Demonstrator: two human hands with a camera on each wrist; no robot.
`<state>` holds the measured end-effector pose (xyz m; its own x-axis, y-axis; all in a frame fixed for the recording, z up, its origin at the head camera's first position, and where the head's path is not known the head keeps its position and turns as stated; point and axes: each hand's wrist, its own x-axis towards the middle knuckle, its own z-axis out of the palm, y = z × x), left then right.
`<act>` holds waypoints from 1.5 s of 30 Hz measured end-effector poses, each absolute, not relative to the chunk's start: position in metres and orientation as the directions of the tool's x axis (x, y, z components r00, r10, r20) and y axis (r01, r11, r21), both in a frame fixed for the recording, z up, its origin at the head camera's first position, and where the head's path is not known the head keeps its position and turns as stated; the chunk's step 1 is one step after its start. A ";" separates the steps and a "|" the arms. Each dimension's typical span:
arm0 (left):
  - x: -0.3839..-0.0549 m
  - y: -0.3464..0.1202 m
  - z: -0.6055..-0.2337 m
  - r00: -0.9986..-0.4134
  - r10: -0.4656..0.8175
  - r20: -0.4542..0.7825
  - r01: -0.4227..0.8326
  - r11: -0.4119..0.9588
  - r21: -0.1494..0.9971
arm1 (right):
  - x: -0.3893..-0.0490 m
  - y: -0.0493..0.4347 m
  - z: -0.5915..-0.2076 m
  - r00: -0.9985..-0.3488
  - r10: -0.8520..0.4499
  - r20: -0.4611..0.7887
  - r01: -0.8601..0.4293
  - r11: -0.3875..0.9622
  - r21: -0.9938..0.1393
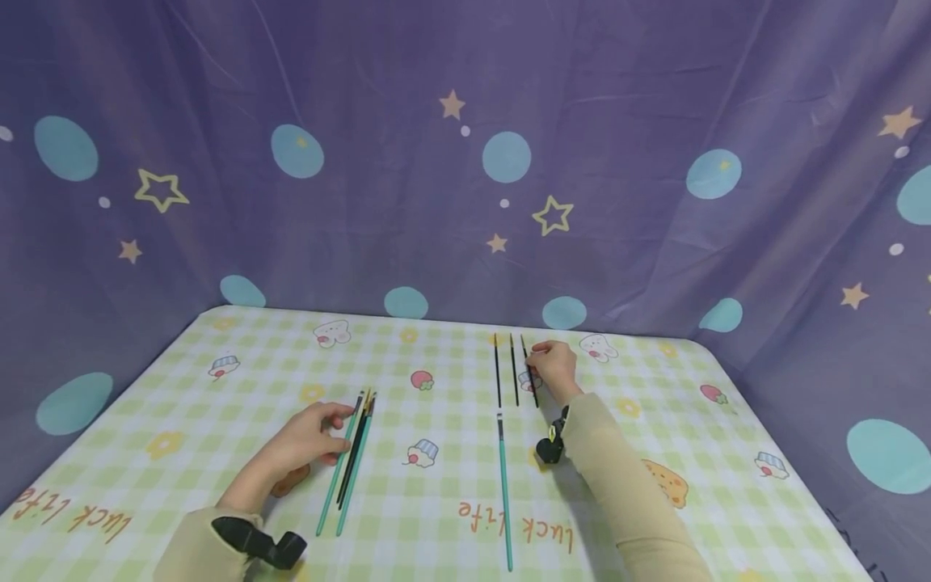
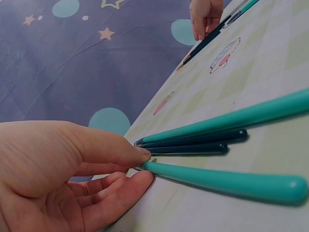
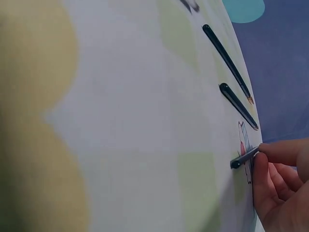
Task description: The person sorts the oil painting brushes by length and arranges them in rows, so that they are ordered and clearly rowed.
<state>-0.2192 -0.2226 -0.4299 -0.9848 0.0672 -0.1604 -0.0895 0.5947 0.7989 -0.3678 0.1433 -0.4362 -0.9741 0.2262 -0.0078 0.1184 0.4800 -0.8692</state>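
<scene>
My left hand (image 1: 309, 436) pinches a teal-handled paintbrush (image 2: 227, 183) between thumb and fingers, at the left of a small bunch. Beside it in that bunch lie thin dark paintbrushes (image 2: 193, 147) and a second teal-handled paintbrush (image 2: 231, 116). At the back right, my right hand (image 1: 554, 368) pinches a thin dark paintbrush (image 3: 245, 158), its handle end pointing toward me. To the left of that one, two similar dark paintbrushes (image 3: 227, 55) (image 1: 514, 372) lie apart, roughly parallel. Nearer to me a teal-handled flat paintbrush (image 1: 504, 493) lies lengthwise.
A green-and-white checked cloth (image 1: 254, 388) with printed cakes, fruit and letters covers the table. Behind and at the sides hangs a purple curtain (image 1: 400, 226) with stars and blue spots. Each wrist carries a black camera mount (image 1: 551, 444).
</scene>
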 end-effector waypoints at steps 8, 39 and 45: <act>-0.218 -0.224 -0.428 -0.984 0.096 -0.152 -0.069 0.581 0.811 | -0.362 0.138 -0.433 -0.973 0.229 0.015 0.105 0.501 -0.859; -0.219 -0.225 -0.430 -0.985 0.099 -0.141 -0.061 0.565 0.823 | -0.308 0.038 -0.406 -0.991 -0.100 -0.090 0.050 0.347 -0.937; -0.219 -0.225 -0.430 -0.985 0.103 -0.136 -0.054 0.568 0.821 | -0.296 0.012 -0.403 -0.983 -0.135 -0.128 0.074 0.347 -0.935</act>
<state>-0.2190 -0.2246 -0.4300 -0.9854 0.1029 -0.1357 -0.0538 0.5678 0.8214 -0.2962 0.0125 -0.4031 -0.9825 -0.1352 -0.1280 0.0741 0.3466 -0.9351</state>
